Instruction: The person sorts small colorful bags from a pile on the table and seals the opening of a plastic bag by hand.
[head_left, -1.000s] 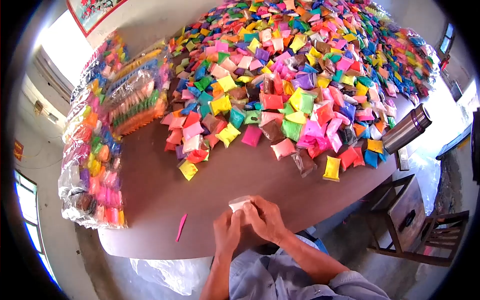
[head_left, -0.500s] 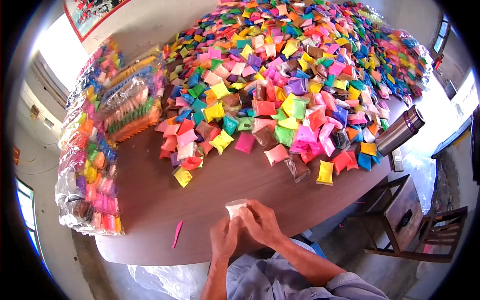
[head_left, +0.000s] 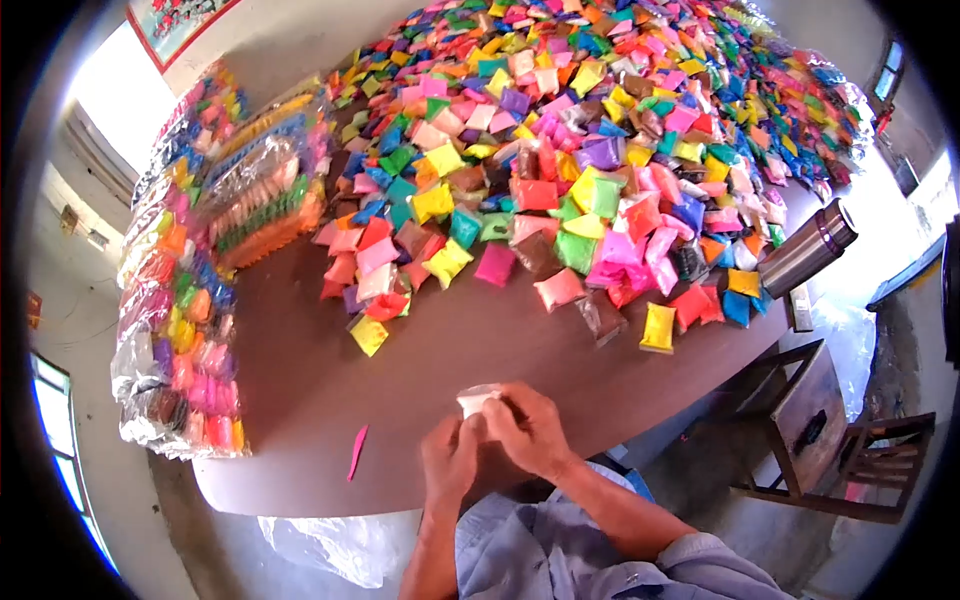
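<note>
A small pale pinkish-white packet (head_left: pixel 478 400) is held between my two hands, just over the near edge of the table. My left hand (head_left: pixel 450 455) pinches its lower left side with thumb and fingers. Curled over its right side is my right hand (head_left: pixel 528 430); the fingers hide much of the packet. On the tabletop left of my hands lies a thin pink plastic tool (head_left: pixel 357 452), shaped like a small knife. Beyond my hands, a big heap of colourful packets (head_left: pixel 560 190) covers the far part of the table.
Clear bags of packed coloured packets (head_left: pixel 180 330) line the table's left side. A steel thermos (head_left: pixel 808 248) stands at the right edge of the brown table (head_left: pixel 300 380). A wooden stool (head_left: pixel 800 430) and chair (head_left: pixel 885 465) are at the right. Clear plastic sheeting (head_left: pixel 335 550) lies below.
The view has shifted slightly. Both hands stay on the pale packet, with only a small change in finger position.
</note>
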